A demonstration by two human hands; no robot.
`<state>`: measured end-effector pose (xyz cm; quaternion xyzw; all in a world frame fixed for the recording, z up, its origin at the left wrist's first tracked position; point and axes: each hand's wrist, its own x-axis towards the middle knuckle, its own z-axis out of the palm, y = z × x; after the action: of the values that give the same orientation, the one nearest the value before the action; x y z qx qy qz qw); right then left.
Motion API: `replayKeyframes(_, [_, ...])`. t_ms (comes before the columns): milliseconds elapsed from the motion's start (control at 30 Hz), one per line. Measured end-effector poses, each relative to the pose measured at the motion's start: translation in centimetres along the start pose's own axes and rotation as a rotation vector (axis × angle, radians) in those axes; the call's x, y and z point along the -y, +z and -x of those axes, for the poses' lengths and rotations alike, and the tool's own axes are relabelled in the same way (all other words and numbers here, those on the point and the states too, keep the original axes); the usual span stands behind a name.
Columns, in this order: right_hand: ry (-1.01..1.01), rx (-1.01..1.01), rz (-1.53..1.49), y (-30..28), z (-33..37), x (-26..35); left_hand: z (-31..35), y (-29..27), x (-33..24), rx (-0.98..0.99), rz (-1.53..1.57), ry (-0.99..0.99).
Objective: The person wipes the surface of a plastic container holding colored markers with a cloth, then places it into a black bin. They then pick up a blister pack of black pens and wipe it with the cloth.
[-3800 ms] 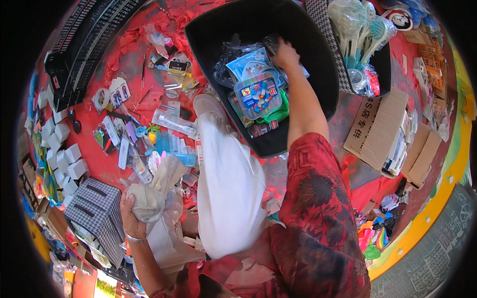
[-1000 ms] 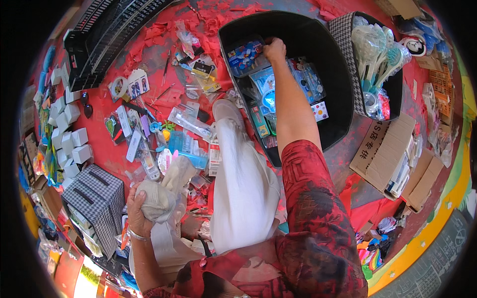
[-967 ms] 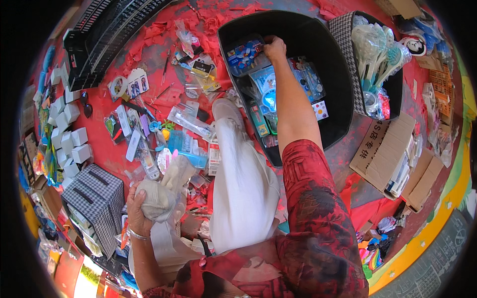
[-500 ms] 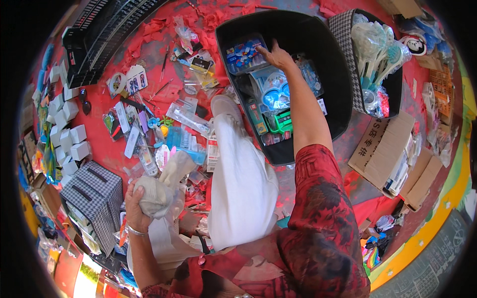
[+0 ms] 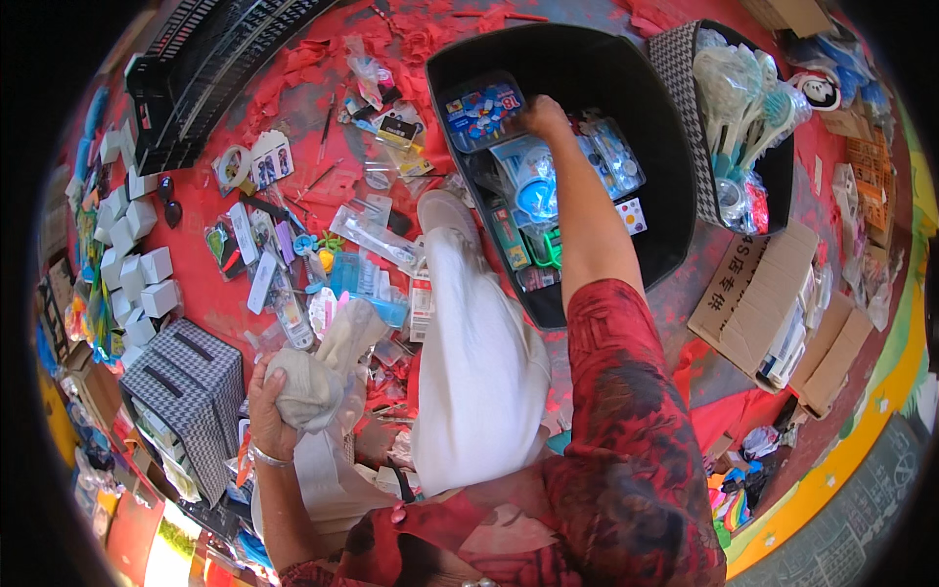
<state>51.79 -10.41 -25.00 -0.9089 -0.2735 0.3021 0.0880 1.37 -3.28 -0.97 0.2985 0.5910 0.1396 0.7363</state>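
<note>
My left hand (image 5: 271, 403) is closed around a soft, light grey cloth bundle (image 5: 308, 389), partly inside a clear plastic bag, beside my left leg. My right arm reaches into a large black bin (image 5: 650, 220). Inside it, my right hand (image 5: 545, 117) is bent down at the right edge of a flat blue pack (image 5: 484, 110) with a colourful printed top. Its fingers are blurred and mostly hidden. Under and beside my forearm lie a light-blue packaged item (image 5: 536, 194), a green plastic thing (image 5: 548, 248) and a clear blister pack (image 5: 616, 161).
To the right stand a checked bin (image 5: 675, 73) of wrapped long-handled brushes (image 5: 753, 108) and an opened cardboard box (image 5: 753, 293). Small packaged goods (image 5: 372, 284) litter the red floor on the left, near white cubes (image 5: 137, 269), a checked storage box (image 5: 186, 382) and a black rack (image 5: 186, 88).
My right hand has drawn off the blue pack's top to its right edge, and its spread fingers have bent down. The pack looks turned slightly. My left hand has stayed on the cloth bundle.
</note>
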Motion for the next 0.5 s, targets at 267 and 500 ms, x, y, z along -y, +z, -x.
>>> replayKeyframes(267, [-0.217,-0.007,-1.063,0.7,-0.1,-1.1,-0.2,-0.1,0.1,-0.006,0.001,-0.002])
replayKeyframes(500, [-0.020,-0.042,-0.379,0.5,-2.0,-2.1,-0.3,-0.4,0.3,-0.013,-0.010,-0.031])
